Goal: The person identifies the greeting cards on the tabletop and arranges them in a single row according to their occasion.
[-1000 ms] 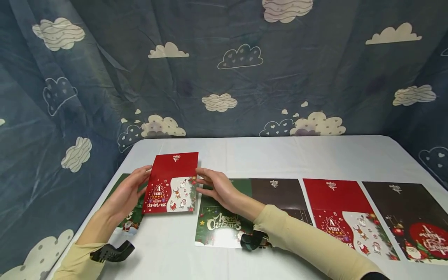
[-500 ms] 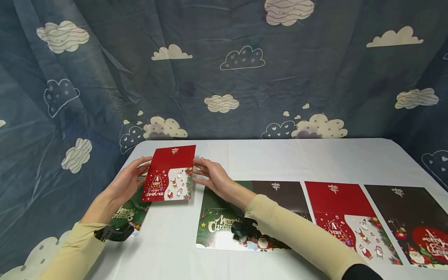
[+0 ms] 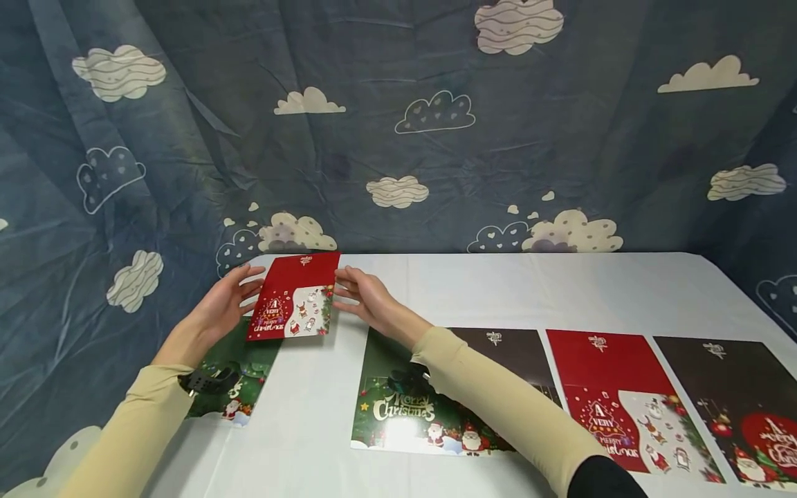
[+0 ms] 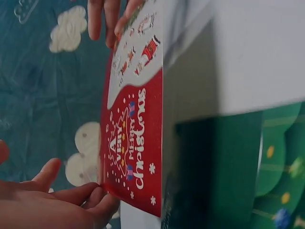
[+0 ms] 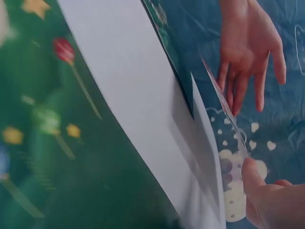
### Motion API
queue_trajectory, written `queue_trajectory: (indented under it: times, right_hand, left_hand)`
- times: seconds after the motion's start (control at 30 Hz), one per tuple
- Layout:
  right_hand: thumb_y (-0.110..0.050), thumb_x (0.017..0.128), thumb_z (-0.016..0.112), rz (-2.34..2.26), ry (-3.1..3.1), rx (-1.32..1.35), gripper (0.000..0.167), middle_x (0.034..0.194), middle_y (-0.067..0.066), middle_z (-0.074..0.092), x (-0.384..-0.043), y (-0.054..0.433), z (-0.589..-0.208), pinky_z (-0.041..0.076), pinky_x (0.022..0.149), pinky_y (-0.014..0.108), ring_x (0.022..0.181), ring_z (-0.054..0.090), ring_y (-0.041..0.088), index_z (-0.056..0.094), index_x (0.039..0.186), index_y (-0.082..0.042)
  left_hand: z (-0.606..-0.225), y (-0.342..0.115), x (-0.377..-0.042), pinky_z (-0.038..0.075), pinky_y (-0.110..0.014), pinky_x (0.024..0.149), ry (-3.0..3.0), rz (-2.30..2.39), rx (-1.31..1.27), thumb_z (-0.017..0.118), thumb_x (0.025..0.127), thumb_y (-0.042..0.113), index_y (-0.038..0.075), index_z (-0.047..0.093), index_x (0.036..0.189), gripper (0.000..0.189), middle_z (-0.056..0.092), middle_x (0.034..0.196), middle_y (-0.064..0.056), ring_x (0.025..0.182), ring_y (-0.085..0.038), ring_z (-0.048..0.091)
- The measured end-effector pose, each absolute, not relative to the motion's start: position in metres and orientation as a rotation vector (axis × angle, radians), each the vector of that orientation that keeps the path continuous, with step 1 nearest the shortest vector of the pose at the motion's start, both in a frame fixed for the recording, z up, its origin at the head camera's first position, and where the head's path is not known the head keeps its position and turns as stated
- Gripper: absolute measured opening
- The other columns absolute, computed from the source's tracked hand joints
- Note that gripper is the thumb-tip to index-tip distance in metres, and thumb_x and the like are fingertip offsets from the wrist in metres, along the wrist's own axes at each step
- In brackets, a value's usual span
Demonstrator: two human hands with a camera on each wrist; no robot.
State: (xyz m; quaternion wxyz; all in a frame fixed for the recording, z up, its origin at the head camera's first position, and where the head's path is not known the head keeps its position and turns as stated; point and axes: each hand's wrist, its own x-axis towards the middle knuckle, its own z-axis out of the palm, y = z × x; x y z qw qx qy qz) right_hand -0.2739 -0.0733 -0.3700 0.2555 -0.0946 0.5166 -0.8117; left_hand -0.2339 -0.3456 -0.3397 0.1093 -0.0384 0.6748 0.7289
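A folded red Christmas card (image 3: 295, 274) hangs tilted over the far left of the table, its printed front facing the head camera. My left hand (image 3: 214, 308) pinches its left edge between thumb and fingers. On the opposite edge, my right hand (image 3: 373, 301) grips with the thumb and fingertips. Two leaves show slightly apart in the right wrist view, with the pale inner leaf (image 5: 209, 157) on the table's side. Below and nearer me lies a green Christmas card (image 3: 249, 380), partly covered by the left wrist's camera and the raised card.
Another green card (image 3: 380, 387) lies at mid-table, alongside a dark brown card (image 3: 498, 353), both partly behind my right sleeve. Farther right are a second red card (image 3: 598, 360) and another dark card (image 3: 703, 373). A cloud-patterned blue curtain (image 3: 349, 152) stands behind the white table (image 3: 473, 290).
Both hands have carried the red card up and away toward the table's far left edge. More of the green card beneath now shows.
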Motion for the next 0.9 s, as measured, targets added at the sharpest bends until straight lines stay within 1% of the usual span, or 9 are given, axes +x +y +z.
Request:
queue_trajectory:
  times: [0.07,0.2,0.3,0.4,0.5,0.6,0.8,0.83,0.9]
  right_hand:
    - [-0.028,0.107,0.038,-2.2,1.399,-0.252,0.052,0.155,0.019,0.033,-0.281,-0.079,-0.371,0.04,0.107,0.047,0.137,0.038,0.035,0.037,0.149,0.003]
    - [-0.029,0.108,0.037,-2.181,1.398,-0.234,0.053,0.155,0.019,0.032,-0.295,-0.089,-0.375,0.041,0.106,0.046,0.138,0.037,0.036,0.034,0.15,0.003]
    - [-0.03,0.108,0.037,-2.171,1.399,-0.216,0.054,0.156,0.019,0.03,-0.304,-0.096,-0.376,0.041,0.106,0.046,0.138,0.037,0.035,0.032,0.151,0.002]
    - [-0.031,0.107,0.039,-2.176,1.387,-0.18,0.055,0.156,0.019,0.03,-0.312,-0.104,-0.375,0.04,0.107,0.046,0.138,0.038,0.035,0.031,0.151,0.003]
    - [-0.031,0.107,0.04,-2.178,1.372,-0.137,0.056,0.157,0.018,0.03,-0.318,-0.111,-0.375,0.041,0.107,0.046,0.137,0.038,0.035,0.031,0.151,0.003]
    - [-0.031,0.107,0.04,-2.173,1.364,-0.105,0.056,0.156,0.019,0.03,-0.324,-0.118,-0.376,0.041,0.106,0.045,0.137,0.039,0.036,0.032,0.151,0.003]
    - [-0.033,0.106,0.04,-2.169,1.34,-0.074,0.059,0.156,0.02,0.031,-0.331,-0.129,-0.385,0.039,0.108,0.046,0.137,0.04,0.036,0.029,0.152,0.003]
    - [-0.034,0.106,0.041,-2.166,1.338,-0.066,0.059,0.155,0.02,0.031,-0.332,-0.13,-0.386,0.039,0.108,0.047,0.136,0.04,0.036,0.029,0.152,0.002]
    - [-0.036,0.106,0.042,-2.149,1.337,-0.056,0.061,0.156,0.019,0.03,-0.332,-0.131,-0.389,0.038,0.109,0.046,0.138,0.039,0.035,0.029,0.152,0.001]
  left_hand:
    - [-0.341,-0.35,-0.241,0.003,-0.049,0.118,1.979,2.141,-0.128,0.035,0.106,0.047,0.017,0.041,0.139,0.044,0.0,0.162,-0.019,0.148,-0.034,0.0]
    - [-0.344,-0.359,-0.257,0.002,-0.049,0.119,1.987,2.116,-0.155,0.032,0.106,0.047,0.009,0.023,0.154,0.061,-0.002,0.163,-0.019,0.149,-0.033,-0.002]
    - [-0.345,-0.366,-0.27,0.002,-0.049,0.119,1.996,2.1,-0.167,0.031,0.106,0.047,0.005,0.01,0.157,0.069,-0.002,0.163,-0.018,0.149,-0.033,-0.003]
    - [-0.345,-0.371,-0.281,0.003,-0.049,0.119,2.007,2.081,-0.17,0.03,0.106,0.047,0.004,0.005,0.157,0.071,-0.004,0.163,-0.019,0.149,-0.033,-0.004]
    - [-0.346,-0.374,-0.287,0.004,-0.049,0.119,2.031,2.049,-0.175,0.028,0.107,0.047,0.004,0.004,0.157,0.071,-0.005,0.162,-0.019,0.149,-0.033,-0.003]
    - [-0.348,-0.378,-0.292,0.006,-0.049,0.119,2.034,2.037,-0.211,0.028,0.106,0.049,0.005,0.006,0.158,0.071,-0.003,0.163,-0.018,0.148,-0.033,0.001]
    - [-0.359,-0.388,-0.298,0.008,-0.045,0.118,1.976,2.072,-0.305,0.031,0.105,0.05,0.008,0.025,0.152,0.063,0.0,0.162,-0.019,0.146,-0.034,0.007]
    - [-0.36,-0.389,-0.299,0.008,-0.045,0.119,1.969,2.075,-0.319,0.031,0.105,0.05,0.008,0.026,0.151,0.062,0.0,0.162,-0.019,0.147,-0.034,0.006]
    - [-0.363,-0.391,-0.301,0.006,-0.044,0.119,1.961,2.074,-0.338,0.03,0.106,0.049,0.006,0.022,0.154,0.065,-0.001,0.162,-0.019,0.147,-0.034,0.005]
